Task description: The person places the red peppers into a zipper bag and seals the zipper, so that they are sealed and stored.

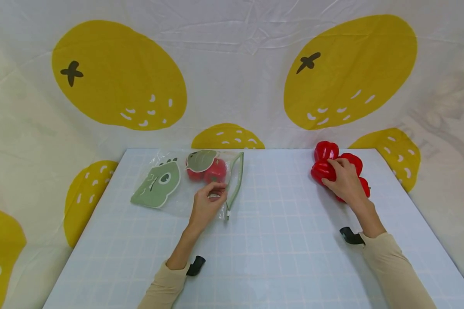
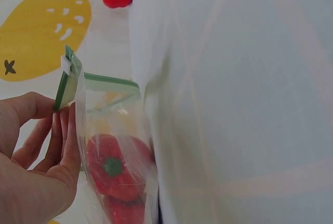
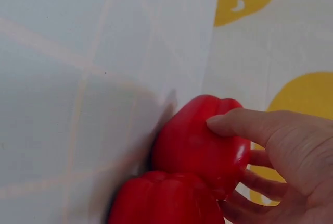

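A clear zip bag (image 1: 162, 182) with a green cartoon print lies at the left of the table, its green-edged mouth facing right. Red bell peppers (image 1: 215, 171) sit inside it; one shows a green stem end in the left wrist view. With fingertips at the green zip edge (image 2: 62, 88), my left hand (image 1: 208, 202) pinches the bag's mouth and holds it apart. On the right, my right hand (image 1: 346, 180) grips a red bell pepper (image 3: 195, 146), thumb on the near side and fingers round the far side. Another pepper (image 3: 161, 203) is right beside it.
Several more red peppers (image 1: 326, 150) cluster around my right hand near the table's back right corner. A light blue checked cloth covers the table (image 1: 270, 240). Behind it hangs a white curtain (image 1: 232, 86) with yellow fruit prints.
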The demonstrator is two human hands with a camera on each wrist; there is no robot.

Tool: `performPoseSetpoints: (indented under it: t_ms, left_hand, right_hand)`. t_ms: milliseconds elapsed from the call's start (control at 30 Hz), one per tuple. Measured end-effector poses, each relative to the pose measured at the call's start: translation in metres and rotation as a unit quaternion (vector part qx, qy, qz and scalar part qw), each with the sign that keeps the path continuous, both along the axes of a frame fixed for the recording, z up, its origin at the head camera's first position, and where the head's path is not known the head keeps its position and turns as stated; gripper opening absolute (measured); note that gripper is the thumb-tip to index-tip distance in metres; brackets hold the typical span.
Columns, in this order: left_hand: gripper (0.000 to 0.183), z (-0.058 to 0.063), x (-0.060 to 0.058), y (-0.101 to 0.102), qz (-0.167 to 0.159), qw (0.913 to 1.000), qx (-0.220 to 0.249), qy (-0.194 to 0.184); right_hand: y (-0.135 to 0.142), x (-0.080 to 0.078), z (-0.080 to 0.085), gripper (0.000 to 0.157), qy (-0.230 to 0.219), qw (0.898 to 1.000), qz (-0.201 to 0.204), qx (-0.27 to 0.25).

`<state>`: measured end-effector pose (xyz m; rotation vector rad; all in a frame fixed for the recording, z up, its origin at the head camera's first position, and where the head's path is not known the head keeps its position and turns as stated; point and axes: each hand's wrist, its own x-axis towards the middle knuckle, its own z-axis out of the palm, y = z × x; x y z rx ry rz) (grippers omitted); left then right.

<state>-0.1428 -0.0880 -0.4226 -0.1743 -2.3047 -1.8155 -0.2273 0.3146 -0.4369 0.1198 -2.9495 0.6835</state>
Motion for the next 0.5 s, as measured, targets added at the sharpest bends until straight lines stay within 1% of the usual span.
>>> performPoseSetpoints:
  t_ms: [267,500]
  left_hand:
    - [0.017,-0.0007,-0.0003,-0.0003,0.000,1.0000,-0.001,-0.002]
    - [0.017,0.0001,-0.0003,-0.0010,0.000,1.0000,0.007,-0.004]
  right_hand:
    - [-0.0001,0.0035,0.0038,0.082,-0.008,1.000,0.000,0.017]
    - [-0.0011,0.0069,0.0065,0.079,0.007,1.000,0.001,0.016]
